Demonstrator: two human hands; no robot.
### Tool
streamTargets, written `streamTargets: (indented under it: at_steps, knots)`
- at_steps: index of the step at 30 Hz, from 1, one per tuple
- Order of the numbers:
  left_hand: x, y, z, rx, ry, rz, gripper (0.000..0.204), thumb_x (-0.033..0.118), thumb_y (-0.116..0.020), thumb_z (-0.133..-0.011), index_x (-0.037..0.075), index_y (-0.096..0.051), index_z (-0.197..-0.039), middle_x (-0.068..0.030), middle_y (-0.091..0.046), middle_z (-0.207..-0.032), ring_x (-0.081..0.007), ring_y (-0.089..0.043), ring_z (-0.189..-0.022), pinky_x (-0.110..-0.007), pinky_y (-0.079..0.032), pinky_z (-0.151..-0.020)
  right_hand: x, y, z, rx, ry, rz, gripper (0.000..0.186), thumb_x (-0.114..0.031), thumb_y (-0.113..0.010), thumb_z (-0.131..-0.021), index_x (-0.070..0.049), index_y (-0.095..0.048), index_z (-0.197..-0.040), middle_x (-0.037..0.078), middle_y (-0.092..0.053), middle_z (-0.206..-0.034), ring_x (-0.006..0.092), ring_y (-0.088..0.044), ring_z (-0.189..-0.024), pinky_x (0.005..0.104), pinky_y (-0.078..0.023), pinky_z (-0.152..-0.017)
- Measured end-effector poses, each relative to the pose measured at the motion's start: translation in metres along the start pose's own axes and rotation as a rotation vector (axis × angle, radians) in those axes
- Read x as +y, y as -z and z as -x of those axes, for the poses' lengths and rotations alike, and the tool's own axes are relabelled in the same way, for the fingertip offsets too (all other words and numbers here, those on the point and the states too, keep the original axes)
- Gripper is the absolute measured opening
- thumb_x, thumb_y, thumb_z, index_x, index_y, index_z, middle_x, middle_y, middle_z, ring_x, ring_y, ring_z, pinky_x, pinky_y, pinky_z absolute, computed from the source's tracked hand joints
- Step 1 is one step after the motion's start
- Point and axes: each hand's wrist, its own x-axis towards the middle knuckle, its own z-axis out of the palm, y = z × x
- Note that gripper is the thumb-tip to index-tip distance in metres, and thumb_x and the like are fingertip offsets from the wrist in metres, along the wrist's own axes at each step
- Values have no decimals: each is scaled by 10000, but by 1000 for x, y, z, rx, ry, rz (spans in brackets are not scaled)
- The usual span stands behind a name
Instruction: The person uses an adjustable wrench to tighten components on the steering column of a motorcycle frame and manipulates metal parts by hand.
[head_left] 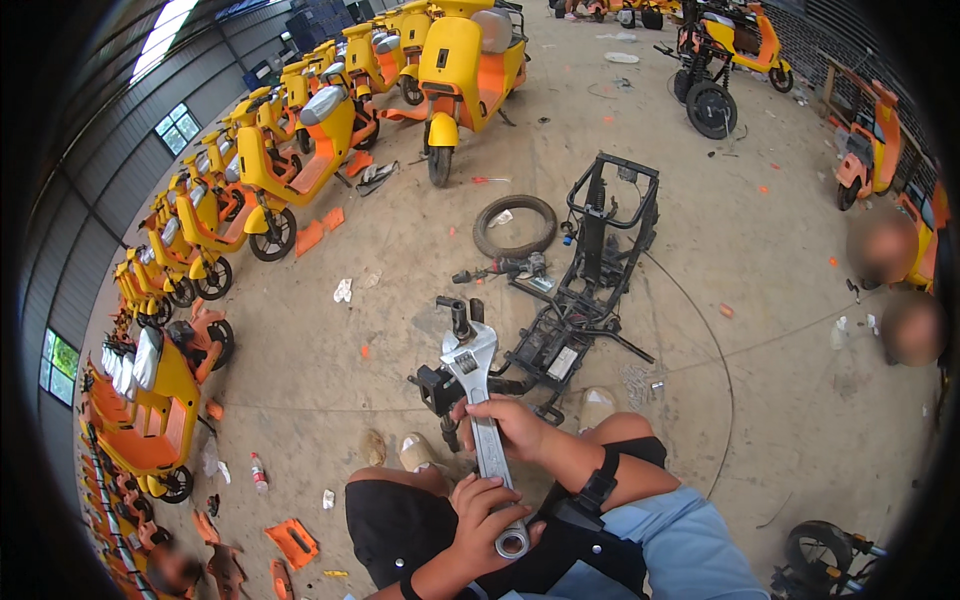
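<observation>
A large silver adjustable wrench (487, 445) is held in both hands, its jaw pointing away from me. My left hand (478, 525) wraps the lower handle near the ringed end. Farther up the handle, my right hand (515, 424) closes around it just below the head. The jaw sits at a black tubular metal part (459, 316); whether it grips that part I cannot tell. Just beyond my hands lies a stripped black scooter frame (590, 290) on the floor, with a black bracket (437, 388) at its near left.
A loose tyre (514, 252) and a red-and-black power tool (500, 268) lie beyond the wrench. A long black cable (731, 400) curves across the floor at right. Rows of yellow scooters (290, 170) stand at left. Orange panels (292, 542) and a plastic bottle (259, 473) lie lower left.
</observation>
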Motion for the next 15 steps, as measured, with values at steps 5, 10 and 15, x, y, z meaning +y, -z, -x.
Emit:
streamTargets:
  at_steps: [5, 10, 15]
  knots:
    - [-19, 9, 6, 19, -36, 56, 397, 241, -858, -654, 137, -637, -966, -22, -643, -991, -254, -606, -1026, -466, -373, -1002, 2, -7, -5, 32, -42, 56, 283, -287, -517, -980, -41, -574, -1109, 112, -671, -805, 185, -647, -745, 296, -493, -688]
    - [-65, 32, 34, -42, -259, 36, 550, 357, -804, -787, 76, -507, -1154, -161, -566, -1116, -382, -569, -1074, -524, -462, -931, 7, -13, -16, 54, -91, 93, 287, -299, -546, -970, -58, -562, -1126, 117, -685, -887, 199, -655, -860, 318, -488, -778]
    - [-97, 48, 44, 311, -152, 307, 644, 399, -799, -790, 85, -459, -1238, -166, -566, -1118, -371, -586, -1050, -521, -466, -946, 21, -27, -34, -38, -72, -71, 275, -254, -544, -984, -65, -533, -1183, 137, -666, -1024, 225, -641, -952, 361, -488, -859]
